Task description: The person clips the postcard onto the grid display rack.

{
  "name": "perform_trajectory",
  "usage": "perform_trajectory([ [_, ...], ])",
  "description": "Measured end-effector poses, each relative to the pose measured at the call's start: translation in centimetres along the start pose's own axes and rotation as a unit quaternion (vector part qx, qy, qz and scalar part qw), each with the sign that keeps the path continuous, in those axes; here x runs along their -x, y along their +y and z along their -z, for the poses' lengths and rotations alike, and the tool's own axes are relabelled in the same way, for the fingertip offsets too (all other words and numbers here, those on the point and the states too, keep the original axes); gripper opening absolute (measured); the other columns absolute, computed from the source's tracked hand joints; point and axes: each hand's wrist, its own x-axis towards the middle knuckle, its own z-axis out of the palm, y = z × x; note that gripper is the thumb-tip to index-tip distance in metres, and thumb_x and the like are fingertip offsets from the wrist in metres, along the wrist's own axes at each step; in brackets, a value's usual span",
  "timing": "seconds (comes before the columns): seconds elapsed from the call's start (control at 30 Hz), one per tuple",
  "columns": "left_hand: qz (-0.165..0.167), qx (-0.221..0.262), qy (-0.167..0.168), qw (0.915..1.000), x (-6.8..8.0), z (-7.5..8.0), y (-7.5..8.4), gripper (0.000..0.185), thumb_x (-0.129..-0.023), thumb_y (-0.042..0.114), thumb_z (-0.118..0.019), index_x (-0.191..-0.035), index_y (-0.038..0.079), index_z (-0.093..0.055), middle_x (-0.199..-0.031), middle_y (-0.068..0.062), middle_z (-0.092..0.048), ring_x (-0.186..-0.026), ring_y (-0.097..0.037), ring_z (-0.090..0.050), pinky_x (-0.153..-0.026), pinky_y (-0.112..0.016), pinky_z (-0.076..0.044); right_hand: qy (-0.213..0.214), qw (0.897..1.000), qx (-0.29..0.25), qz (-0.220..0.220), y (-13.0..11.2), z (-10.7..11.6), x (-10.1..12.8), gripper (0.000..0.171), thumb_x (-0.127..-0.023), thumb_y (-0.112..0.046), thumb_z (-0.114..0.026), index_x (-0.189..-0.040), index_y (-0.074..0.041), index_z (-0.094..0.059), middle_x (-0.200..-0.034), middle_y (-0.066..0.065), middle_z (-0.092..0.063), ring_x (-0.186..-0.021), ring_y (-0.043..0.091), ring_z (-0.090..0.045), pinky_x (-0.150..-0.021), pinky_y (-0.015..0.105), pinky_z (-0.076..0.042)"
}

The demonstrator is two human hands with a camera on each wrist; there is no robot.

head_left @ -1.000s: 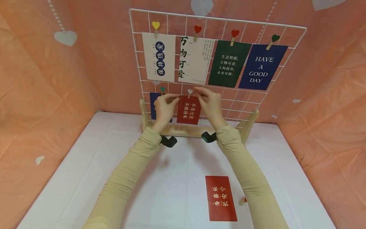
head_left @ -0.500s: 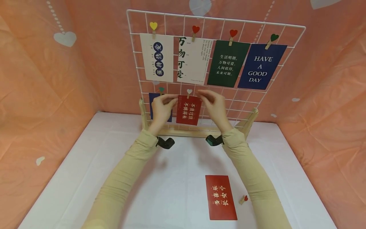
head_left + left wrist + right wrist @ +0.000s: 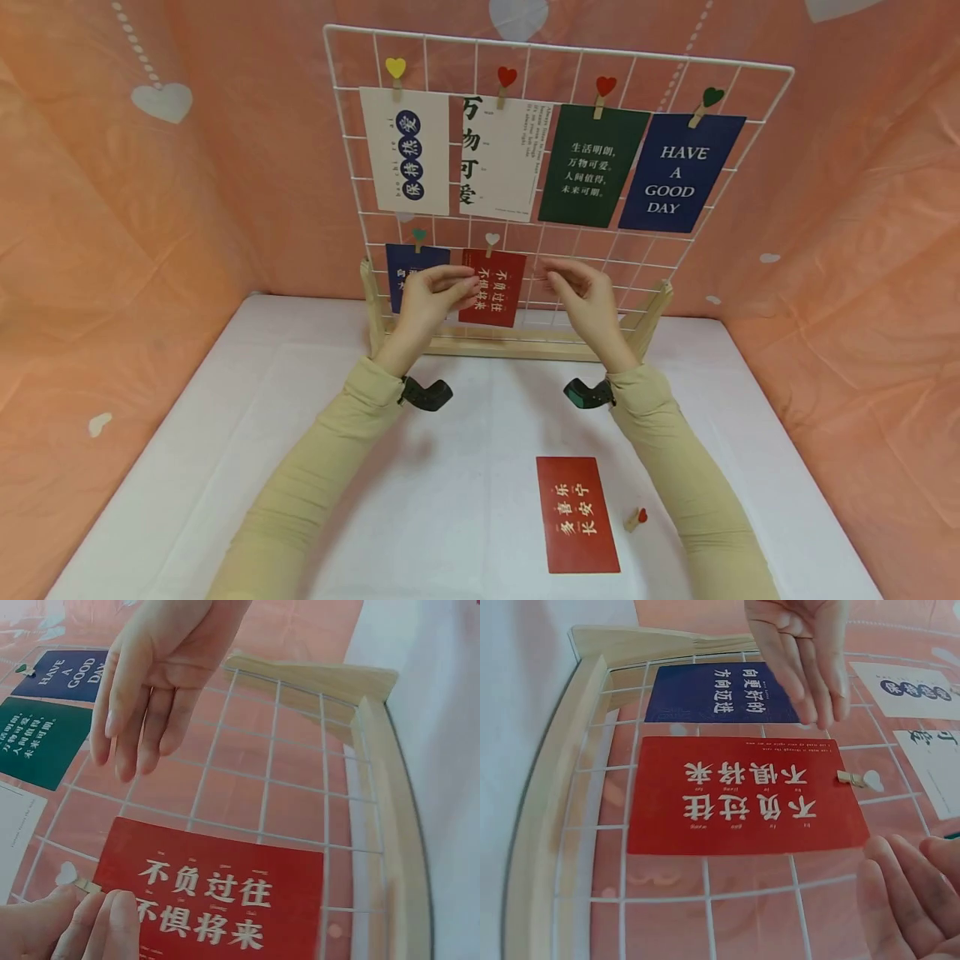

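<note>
A red card (image 3: 502, 292) hangs from the white wire grid, held at its top edge by a clothespin with a white heart (image 3: 492, 240). My left hand (image 3: 435, 302) overlaps the card's left side in the head view, fingers relaxed and empty. To the card's right, my right hand (image 3: 588, 296) hovers before bare wires with loosely bent, empty fingers. The right wrist view shows both hands off the red card (image 3: 742, 795). A blue card (image 3: 397, 279) with a teal heart clothespin (image 3: 419, 237) hangs left of it, partly behind my left hand.
The grid (image 3: 558, 50) stands in a wooden base (image 3: 517, 348). Its upper row holds two white cards, a green card (image 3: 592, 167) and a blue card (image 3: 681, 175). On the white table lie another red card (image 3: 577, 515) and a red heart clothespin (image 3: 636, 519).
My right hand has let go of the white heart clothespin and moved right and down. My left hand has dropped slightly from the card's top corner. The red card stays hanging.
</note>
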Motion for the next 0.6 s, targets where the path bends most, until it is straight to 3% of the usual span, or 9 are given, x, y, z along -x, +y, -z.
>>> perform_trajectory([
  [0.2, 0.028, 0.010, -0.020, 0.9994, 0.8, 0.4, -0.6, 0.029, -0.092, 0.002, -0.061, -0.120, -0.008, -0.060, -0.114, -0.025, -0.063, -0.104, -0.040, -0.061, -0.082, -0.036, -0.055, -0.007, 0.999, -0.032, -0.011, 3.2, 1.6, 1.2, 0.029, -0.098, -0.004, -0.052, -0.122, 0.010, -0.058, -0.111, 0.028, -0.063, -0.096, 0.034, -0.065, -0.083, 0.034, -0.055],
  [0.37, 0.044, 0.010, -0.035, 0.9984, 1.2, 0.7, -1.0, 0.032, -0.093, 0.003, -0.061, -0.123, -0.008, -0.058, -0.116, -0.024, -0.063, -0.104, -0.033, -0.063, -0.088, -0.040, -0.052, -0.019, 0.998, -0.048, -0.024, 3.8, 2.6, 2.3, 0.032, -0.099, -0.008, -0.051, -0.123, 0.013, -0.055, -0.111, 0.029, -0.062, -0.092, 0.029, -0.067, -0.082, 0.033, -0.055],
  [0.6, 0.089, 0.010, -0.077, 0.9930, 2.2, 0.9, -1.7, 0.034, -0.096, 0.005, -0.058, -0.126, -0.007, -0.055, -0.124, -0.026, -0.058, -0.109, -0.034, -0.060, -0.093, -0.042, -0.049, -0.037, 0.996, -0.070, -0.048, 4.1, 4.2, 4.5, 0.034, -0.100, -0.011, -0.050, -0.126, 0.011, -0.053, -0.109, 0.026, -0.064, -0.091, 0.024, -0.067, -0.083, 0.035, -0.055],
])
